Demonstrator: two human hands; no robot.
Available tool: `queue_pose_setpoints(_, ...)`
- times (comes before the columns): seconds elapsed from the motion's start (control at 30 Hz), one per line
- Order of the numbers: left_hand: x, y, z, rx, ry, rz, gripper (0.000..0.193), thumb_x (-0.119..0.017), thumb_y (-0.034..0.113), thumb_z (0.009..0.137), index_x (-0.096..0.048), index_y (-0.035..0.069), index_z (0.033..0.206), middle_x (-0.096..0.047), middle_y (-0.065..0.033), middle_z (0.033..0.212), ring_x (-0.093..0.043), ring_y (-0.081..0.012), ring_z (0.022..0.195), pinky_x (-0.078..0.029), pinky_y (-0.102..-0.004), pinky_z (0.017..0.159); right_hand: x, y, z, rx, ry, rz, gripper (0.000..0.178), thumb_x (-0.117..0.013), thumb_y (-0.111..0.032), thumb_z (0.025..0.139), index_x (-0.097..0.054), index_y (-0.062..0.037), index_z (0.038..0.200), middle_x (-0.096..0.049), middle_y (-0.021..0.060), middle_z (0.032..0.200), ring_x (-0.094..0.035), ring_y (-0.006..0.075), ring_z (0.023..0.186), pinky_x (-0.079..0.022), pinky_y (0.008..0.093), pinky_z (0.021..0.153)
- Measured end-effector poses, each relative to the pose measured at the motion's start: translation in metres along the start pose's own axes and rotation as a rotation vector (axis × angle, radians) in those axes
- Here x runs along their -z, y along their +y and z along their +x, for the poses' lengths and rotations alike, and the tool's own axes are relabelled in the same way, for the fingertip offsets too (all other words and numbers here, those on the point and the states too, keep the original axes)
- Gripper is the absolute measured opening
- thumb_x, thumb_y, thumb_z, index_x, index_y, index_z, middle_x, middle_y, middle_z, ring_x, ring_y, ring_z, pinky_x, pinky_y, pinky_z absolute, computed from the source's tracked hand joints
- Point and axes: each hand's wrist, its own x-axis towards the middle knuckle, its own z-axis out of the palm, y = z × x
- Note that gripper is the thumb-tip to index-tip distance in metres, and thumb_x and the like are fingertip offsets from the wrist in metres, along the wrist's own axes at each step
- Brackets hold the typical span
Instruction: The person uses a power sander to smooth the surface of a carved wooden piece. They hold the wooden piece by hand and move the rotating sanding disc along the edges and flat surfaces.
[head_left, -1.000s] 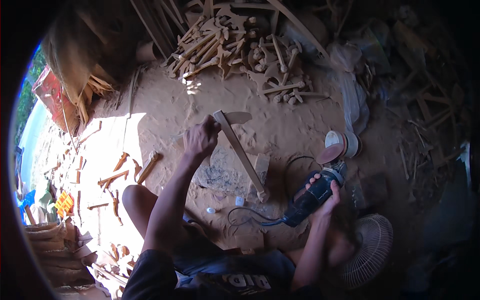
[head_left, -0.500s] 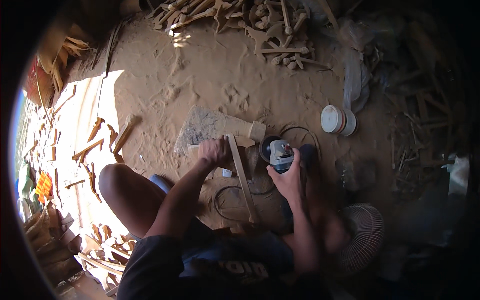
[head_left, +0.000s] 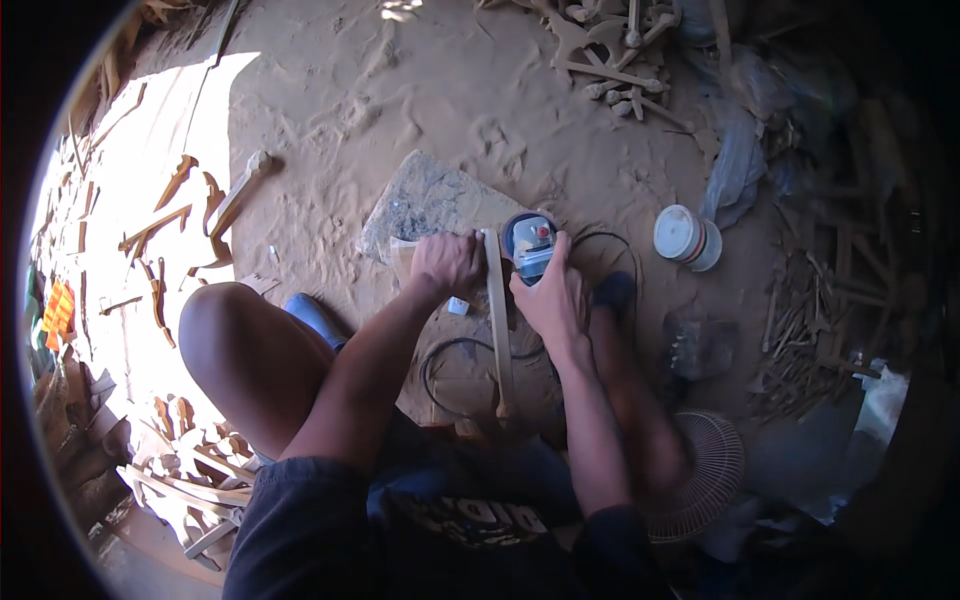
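My left hand (head_left: pixel 447 262) is closed around a pale wooden piece (head_left: pixel 498 320), whose long narrow bar runs from beside my knuckles back toward my lap. A shorter part of pale wood shows on the left side of that fist. In my right hand (head_left: pixel 556 303) is an angle grinder (head_left: pixel 533 243) with a round disc, gripped by its body. The disc is close to the far end of the bar; whether they touch I cannot tell. Beyond my hands, a flat, worn grey slab (head_left: pixel 425 195) lies on the sandy floor.
A white tub (head_left: pixel 687 238) stands at the right. A dark cable (head_left: pixel 432 365) loops between my legs. A round fan guard (head_left: pixel 705 475) is beside my right knee. Carved wooden parts lie in sunlight at left (head_left: pixel 220 205) and in a far pile (head_left: pixel 610 60).
The grinder has come closer to the bar's far end. The bar now lies straighter, its near end less to the right. My view has shifted, so the far pile sits higher.
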Motion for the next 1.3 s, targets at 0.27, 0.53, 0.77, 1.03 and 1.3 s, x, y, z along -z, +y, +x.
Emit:
queue_pose_setpoints(0.27,-0.020,-0.008,0.002,0.074,0.012,-0.021,0.035,-0.049,0.036,0.112,-0.066,0.011,0.093,-0.067,-0.0144,0.063,-0.071,-0.0361,0.061,-0.053,-0.0503,0.055,-0.007,-0.001,-0.001,0.040,0.037,-0.027,0.089,-0.082,-0.036,0.087,-0.035,-0.0040,0.155,-0.075,0.0324,0.097,-0.073,0.0524,0.093,-0.055,0.0631,0.079)
queue_pose_setpoints(0.53,-0.013,-0.007,0.003,0.115,-0.018,-0.090,0.039,-0.046,0.037,0.113,-0.067,0.009,0.094,-0.069,-0.0172,0.064,-0.071,-0.0392,0.061,-0.054,-0.0529,0.057,-0.009,0.012,-0.025,-0.090,0.011,-0.056,0.091,-0.082,-0.033,0.088,-0.034,0.0003,0.157,-0.075,0.0318,0.103,-0.075,0.0505,0.095,-0.058,0.0605,0.081)
queue_pose_setpoints(0.77,-0.009,-0.001,0.005,0.163,-0.027,-0.092,0.039,-0.045,0.038,0.113,-0.067,0.010,0.097,-0.069,-0.0187,0.065,-0.071,-0.0403,0.063,-0.056,-0.0531,0.060,-0.011,0.046,-0.033,-0.144,0.170,-0.018,0.090,-0.081,-0.034,0.088,-0.033,-0.0005,0.157,-0.076,0.0308,0.102,-0.075,0.0495,0.093,-0.057,0.0598,0.080)
queue_pose_setpoints(1.03,-0.012,-0.003,0.005,0.140,-0.012,-0.084,0.037,-0.047,0.036,0.113,-0.066,0.009,0.095,-0.068,-0.0183,0.064,-0.071,-0.0395,0.062,-0.055,-0.0526,0.058,-0.011,0.014,-0.010,-0.097,0.058,0.129,0.087,-0.083,-0.032,0.087,-0.033,-0.0029,0.153,-0.074,0.0345,0.107,-0.072,0.0537,0.100,-0.055,0.0616,0.084)
queue_pose_setpoints(1.3,-0.010,-0.006,0.003,0.134,-0.006,-0.105,0.040,-0.045,0.037,0.113,-0.065,0.008,0.093,-0.069,-0.0192,0.065,-0.072,-0.0399,0.063,-0.056,-0.0535,0.059,-0.008,0.014,-0.009,-0.191,0.085,0.037,0.089,-0.082,-0.034,0.088,-0.033,-0.0007,0.154,-0.073,0.0355,0.111,-0.071,0.0537,0.105,-0.055,0.0625,0.090)
